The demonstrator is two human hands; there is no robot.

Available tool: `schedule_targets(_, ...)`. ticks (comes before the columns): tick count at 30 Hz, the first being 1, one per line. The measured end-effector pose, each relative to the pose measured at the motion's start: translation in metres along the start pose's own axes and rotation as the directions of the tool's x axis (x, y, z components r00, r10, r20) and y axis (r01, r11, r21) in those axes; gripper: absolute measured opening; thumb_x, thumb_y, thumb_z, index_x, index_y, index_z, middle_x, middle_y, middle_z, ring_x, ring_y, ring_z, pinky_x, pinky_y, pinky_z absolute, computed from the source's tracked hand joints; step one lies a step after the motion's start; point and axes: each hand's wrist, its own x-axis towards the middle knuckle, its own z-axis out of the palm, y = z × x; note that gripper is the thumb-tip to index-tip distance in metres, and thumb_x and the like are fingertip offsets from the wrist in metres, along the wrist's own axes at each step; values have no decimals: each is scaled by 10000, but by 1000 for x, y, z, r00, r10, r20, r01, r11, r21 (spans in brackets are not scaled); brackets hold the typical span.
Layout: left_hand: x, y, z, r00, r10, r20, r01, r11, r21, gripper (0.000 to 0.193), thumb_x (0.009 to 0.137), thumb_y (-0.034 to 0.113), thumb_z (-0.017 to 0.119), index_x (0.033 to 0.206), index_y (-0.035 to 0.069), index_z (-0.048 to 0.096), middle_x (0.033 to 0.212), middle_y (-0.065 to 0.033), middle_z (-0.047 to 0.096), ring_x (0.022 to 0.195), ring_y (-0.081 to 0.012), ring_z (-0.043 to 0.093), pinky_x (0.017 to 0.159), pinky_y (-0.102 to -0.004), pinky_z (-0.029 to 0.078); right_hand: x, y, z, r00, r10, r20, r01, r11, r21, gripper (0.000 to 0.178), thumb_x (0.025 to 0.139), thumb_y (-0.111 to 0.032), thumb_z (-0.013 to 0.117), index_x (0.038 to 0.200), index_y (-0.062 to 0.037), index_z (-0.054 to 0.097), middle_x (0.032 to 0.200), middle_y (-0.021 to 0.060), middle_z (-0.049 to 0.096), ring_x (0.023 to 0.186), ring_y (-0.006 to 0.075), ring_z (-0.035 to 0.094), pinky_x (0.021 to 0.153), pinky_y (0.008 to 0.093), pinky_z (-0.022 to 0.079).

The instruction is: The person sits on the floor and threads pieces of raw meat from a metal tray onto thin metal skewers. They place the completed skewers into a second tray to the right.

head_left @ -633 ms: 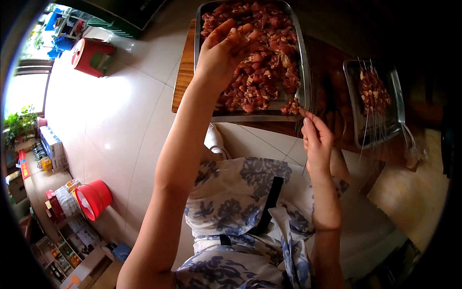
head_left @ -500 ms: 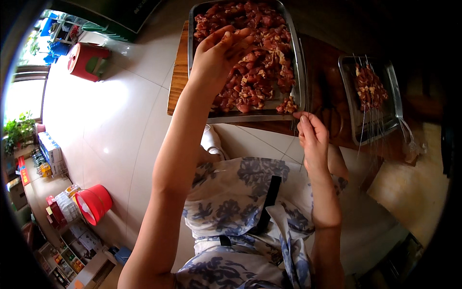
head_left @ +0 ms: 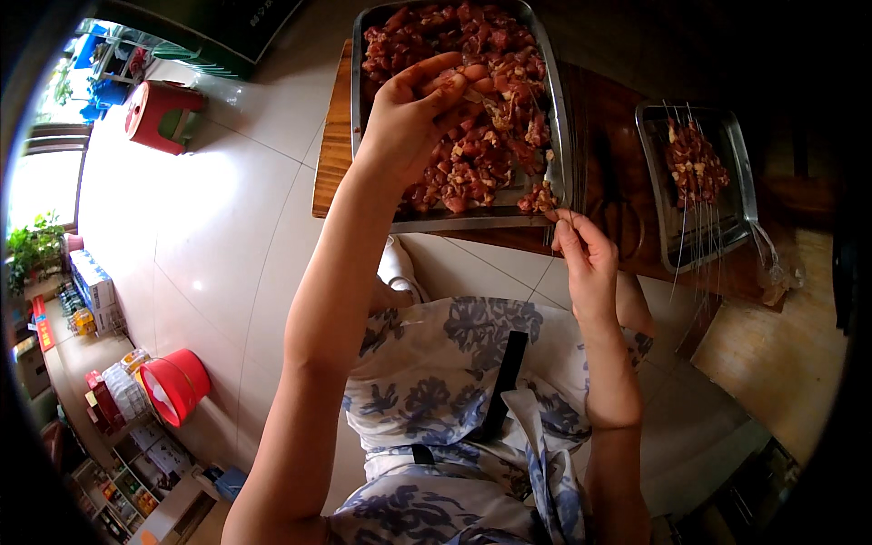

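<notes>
A large metal tray (head_left: pixel 556 86) of raw meat chunks (head_left: pixel 472 173) lies at the far middle. Above the meat, my left hand (head_left: pixel 413 109) has its thumb and fingers drawn together at what looks like a meat piece; the fingers partly hide it. At the tray's near right corner, my right hand (head_left: pixel 589 254) pinches a thin metal skewer, mostly hidden by the fingers. A small clump of meat (head_left: pixel 538 198) sits at the skewer's far end, just inside the tray rim. Farther right, a smaller metal tray (head_left: pixel 670 250) holds several loaded meat skewers (head_left: pixel 696 168).
Both trays rest on a brown wooden table (head_left: pixel 334 150). Dark scissors (head_left: pixel 627 222) lie between them. A clear plastic bag (head_left: pixel 772 263) hangs by the small tray. Leftward on the tiled floor (head_left: pixel 218 236) stand a red stool (head_left: pixel 162 116) and a red bucket (head_left: pixel 177 386).
My left hand has shifted slightly right, its thumb closing toward the fingers over the meat. The right hand and the skewer's meat clump have moved slightly left.
</notes>
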Motion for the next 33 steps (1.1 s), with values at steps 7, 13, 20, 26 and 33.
schedule_targets(7,-3,5,7,998,41,-55,-38,998,58,370,933,65,534,1280,-37,455,1177,-151,596,1077,-246,601,903,-345,528,-1,3,3,994,-113,-8,112,990,-88,208,945,-120,547,1063,30,629,722,-43,506,595,17,355,524,168,282)
schedule_targets(13,-3,2,5,997,33,-63,-25,990,138,318,929,46,534,1239,-23,511,1126,-132,625,1011,-217,632,847,-318,554,-1,-6,3,999,-25,-30,22,994,-107,181,926,-88,558,1025,42,637,659,16,549,632,74,495,579,217,415)
schedule_targets(20,-7,-2,10,1000,29,11,-31,993,115,297,923,37,541,1214,-20,536,1068,-120,646,961,-205,652,809,-304,569,-2,0,5,998,-56,-29,53,993,-105,201,940,-123,559,1036,38,631,719,-35,515,632,34,399,566,176,333)
schedule_targets(26,-13,-9,19,998,-11,54,2,988,152,309,907,57,582,1202,-25,541,1034,-95,661,962,-174,647,810,-293,560,-4,-5,10,998,-54,-18,52,994,-98,184,933,-97,556,1018,52,623,711,-25,512,646,49,425,588,192,368)
schedule_targets(33,-16,-33,20,993,63,95,-92,937,338,330,902,66,599,1215,-19,541,1070,-86,646,962,-128,631,788,-256,534,-4,-4,12,998,-43,-55,41,999,-28,175,932,-88,553,1021,43,625,705,-33,503,636,35,413,557,174,334)
